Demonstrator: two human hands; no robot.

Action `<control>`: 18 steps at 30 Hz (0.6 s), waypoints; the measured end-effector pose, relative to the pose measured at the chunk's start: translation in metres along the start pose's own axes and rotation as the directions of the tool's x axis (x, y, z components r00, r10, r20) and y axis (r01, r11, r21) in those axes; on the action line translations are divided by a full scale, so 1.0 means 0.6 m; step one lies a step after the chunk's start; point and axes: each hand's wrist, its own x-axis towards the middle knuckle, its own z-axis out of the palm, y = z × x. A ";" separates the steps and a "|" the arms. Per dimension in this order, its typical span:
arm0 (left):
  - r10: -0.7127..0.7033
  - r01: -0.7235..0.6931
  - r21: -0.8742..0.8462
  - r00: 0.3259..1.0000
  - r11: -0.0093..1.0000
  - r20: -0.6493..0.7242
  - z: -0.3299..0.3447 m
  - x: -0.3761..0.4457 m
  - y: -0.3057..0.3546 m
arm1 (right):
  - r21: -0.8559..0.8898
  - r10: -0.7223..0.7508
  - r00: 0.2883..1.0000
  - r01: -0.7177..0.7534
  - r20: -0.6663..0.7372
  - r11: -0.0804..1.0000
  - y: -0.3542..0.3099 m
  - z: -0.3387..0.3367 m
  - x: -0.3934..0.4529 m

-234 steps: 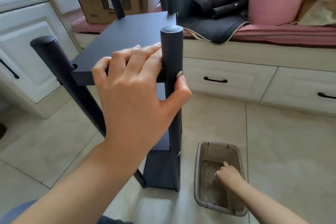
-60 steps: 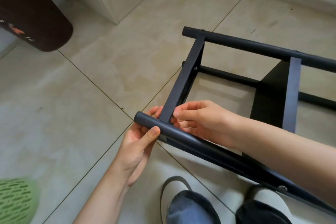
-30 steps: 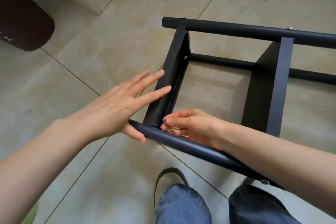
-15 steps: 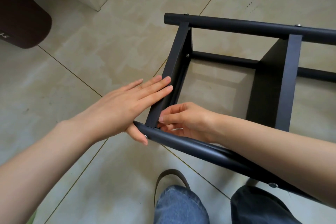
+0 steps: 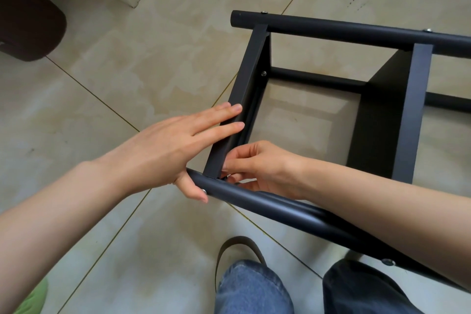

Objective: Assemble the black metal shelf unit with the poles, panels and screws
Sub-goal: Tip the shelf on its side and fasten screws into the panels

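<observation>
Black metal makes up the shelf unit (image 5: 356,115), which lies on its side on the tiled floor (image 5: 127,71), its poles running level and its panels standing on edge between them. Taking the near pole (image 5: 267,201) as the landmark: it crosses just above the person's knees, and the end panel (image 5: 244,89) meets it at its left end, running away to the far pole (image 5: 344,29). The left hand (image 5: 168,155) lies spread, its straight fingers pressed flat on the outer face of that end panel and its thumb down against the near pole's tip, beside a silver screw head (image 5: 204,190). The right hand (image 5: 260,168) reaches in just behind the near pole, in the corner where the end panel joins it; its fingertips are curled together, pinching a small screw (image 5: 228,175) that is mostly hidden. A second panel (image 5: 415,109) stands farther right along the near pole. Another screw head (image 5: 388,261) shows low on the near pole's right part.
</observation>
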 end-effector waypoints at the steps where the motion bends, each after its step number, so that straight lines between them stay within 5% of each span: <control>1: 0.000 0.000 -0.001 1.000 1.000 -0.003 0.000 0.000 -0.001 | -0.002 0.004 1.000 -0.004 0.002 1.000 0.001 0.001 0.002; 18: -0.006 0.004 -0.067 1.000 0.998 -0.024 0.006 -0.001 -0.004 | -0.067 0.093 0.992 -0.087 0.091 0.994 -0.004 -0.008 0.011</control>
